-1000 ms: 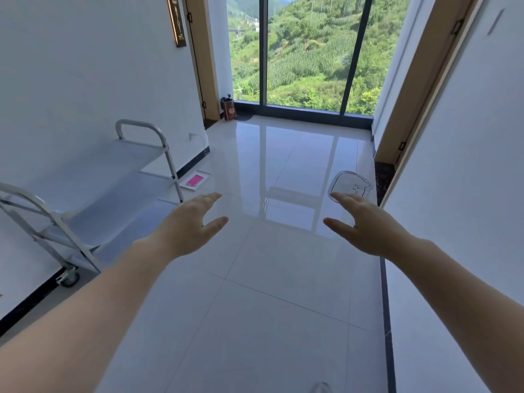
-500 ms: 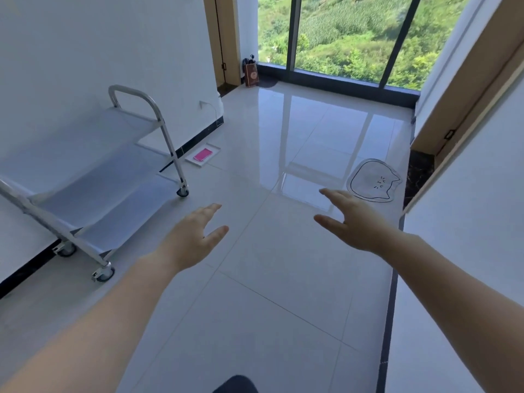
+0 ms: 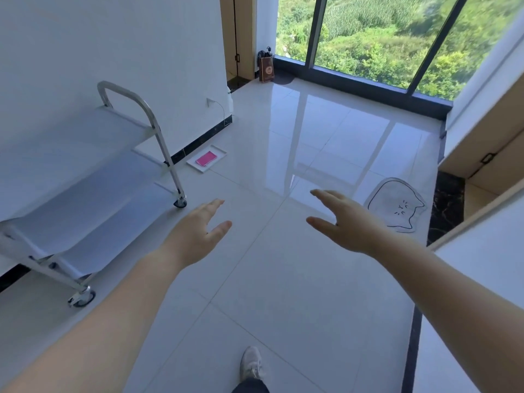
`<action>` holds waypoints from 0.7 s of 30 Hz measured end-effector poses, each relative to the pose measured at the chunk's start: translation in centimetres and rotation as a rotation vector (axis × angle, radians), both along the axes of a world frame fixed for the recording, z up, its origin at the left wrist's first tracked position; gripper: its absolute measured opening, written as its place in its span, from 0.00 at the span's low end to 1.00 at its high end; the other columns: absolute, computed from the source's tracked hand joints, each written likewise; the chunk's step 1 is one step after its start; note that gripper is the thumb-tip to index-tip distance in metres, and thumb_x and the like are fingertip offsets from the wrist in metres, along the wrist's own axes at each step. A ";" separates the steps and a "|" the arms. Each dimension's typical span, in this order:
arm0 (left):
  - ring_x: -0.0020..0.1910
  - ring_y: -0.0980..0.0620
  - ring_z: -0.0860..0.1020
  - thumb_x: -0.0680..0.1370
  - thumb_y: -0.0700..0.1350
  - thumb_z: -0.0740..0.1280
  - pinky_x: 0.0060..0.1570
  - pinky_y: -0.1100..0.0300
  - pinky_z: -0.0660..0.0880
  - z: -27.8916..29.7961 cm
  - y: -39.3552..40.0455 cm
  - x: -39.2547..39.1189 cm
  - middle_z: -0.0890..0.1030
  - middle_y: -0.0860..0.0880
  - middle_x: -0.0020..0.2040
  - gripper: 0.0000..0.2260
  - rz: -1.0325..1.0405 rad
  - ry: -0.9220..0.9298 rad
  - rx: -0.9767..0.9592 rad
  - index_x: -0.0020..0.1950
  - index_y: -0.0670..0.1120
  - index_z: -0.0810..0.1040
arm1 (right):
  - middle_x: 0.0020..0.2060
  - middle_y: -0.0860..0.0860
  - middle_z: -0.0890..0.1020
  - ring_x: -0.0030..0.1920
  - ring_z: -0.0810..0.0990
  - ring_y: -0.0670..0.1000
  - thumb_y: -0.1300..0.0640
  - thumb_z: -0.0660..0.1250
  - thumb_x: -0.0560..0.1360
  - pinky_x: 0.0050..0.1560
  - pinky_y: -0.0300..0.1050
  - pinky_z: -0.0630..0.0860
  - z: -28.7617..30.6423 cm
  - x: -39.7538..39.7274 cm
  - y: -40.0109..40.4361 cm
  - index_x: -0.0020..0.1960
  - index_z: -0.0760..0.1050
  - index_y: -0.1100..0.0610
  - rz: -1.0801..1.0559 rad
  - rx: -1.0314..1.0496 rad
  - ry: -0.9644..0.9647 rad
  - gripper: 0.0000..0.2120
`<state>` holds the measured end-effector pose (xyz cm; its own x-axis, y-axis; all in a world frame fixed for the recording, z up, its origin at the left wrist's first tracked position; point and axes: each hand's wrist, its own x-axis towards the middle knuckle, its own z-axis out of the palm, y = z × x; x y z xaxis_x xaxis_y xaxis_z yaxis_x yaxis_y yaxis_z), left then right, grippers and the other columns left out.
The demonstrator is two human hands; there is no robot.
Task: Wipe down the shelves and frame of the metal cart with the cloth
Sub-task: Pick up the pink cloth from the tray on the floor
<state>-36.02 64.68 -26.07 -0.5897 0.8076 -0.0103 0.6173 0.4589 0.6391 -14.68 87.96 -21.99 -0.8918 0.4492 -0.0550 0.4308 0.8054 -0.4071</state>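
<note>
A steel cart (image 3: 85, 199) with several flat shelves and a curved handle (image 3: 133, 100) stands on castors against the left wall. My left hand (image 3: 198, 234) hovers over the floor to the right of the cart, palm down, fingers apart, holding nothing. My right hand (image 3: 348, 222) is stretched forward at the same height, also open with nothing in it. Neither hand touches the cart. No cloth is in view.
A white tray with a pink item (image 3: 207, 159) lies on the floor by the wall beyond the cart. A cat-shaped mat (image 3: 397, 205) lies at the right by a doorway. A brown bag (image 3: 266, 68) stands near the big window. My shoe (image 3: 251, 364) shows at the bottom.
The view has tilted down and shifted, so the cart shows more fully, castors included. Both hands stay open and outstretched. A shoe has come into view at the bottom.
</note>
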 end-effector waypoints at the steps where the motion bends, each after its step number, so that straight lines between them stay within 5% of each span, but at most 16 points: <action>1: 0.72 0.58 0.59 0.77 0.56 0.60 0.66 0.64 0.55 0.0 1.5 -1.5 0.63 0.54 0.73 0.26 -0.013 -0.003 -0.010 0.73 0.53 0.59 | 0.71 0.42 0.63 0.64 0.70 0.45 0.36 0.57 0.74 0.62 0.45 0.70 -0.1 -1.3 1.5 0.74 0.55 0.45 -0.003 -0.002 -0.006 0.32; 7: 0.71 0.55 0.61 0.78 0.56 0.60 0.67 0.61 0.56 0.0 10.0 -9.2 0.63 0.53 0.73 0.26 -0.053 0.017 -0.052 0.74 0.52 0.59 | 0.70 0.41 0.65 0.56 0.72 0.43 0.35 0.57 0.73 0.57 0.44 0.70 -0.8 -6.9 10.1 0.73 0.57 0.45 -0.063 -0.020 0.027 0.32; 12: 0.70 0.54 0.63 0.78 0.57 0.60 0.68 0.57 0.59 -0.7 17.0 -12.8 0.63 0.52 0.73 0.26 -0.066 0.000 -0.098 0.74 0.52 0.59 | 0.71 0.42 0.65 0.66 0.69 0.46 0.36 0.58 0.74 0.61 0.49 0.72 -2.1 -9.8 17.4 0.73 0.57 0.46 -0.066 -0.023 0.001 0.31; 21: 0.71 0.58 0.59 0.77 0.58 0.59 0.67 0.62 0.55 -2.3 30.1 -16.2 0.62 0.55 0.73 0.26 0.098 -0.072 -0.080 0.73 0.53 0.59 | 0.71 0.44 0.66 0.57 0.76 0.51 0.37 0.58 0.74 0.59 0.49 0.73 -3.0 -17.6 34.5 0.73 0.58 0.46 0.003 -0.070 -0.010 0.31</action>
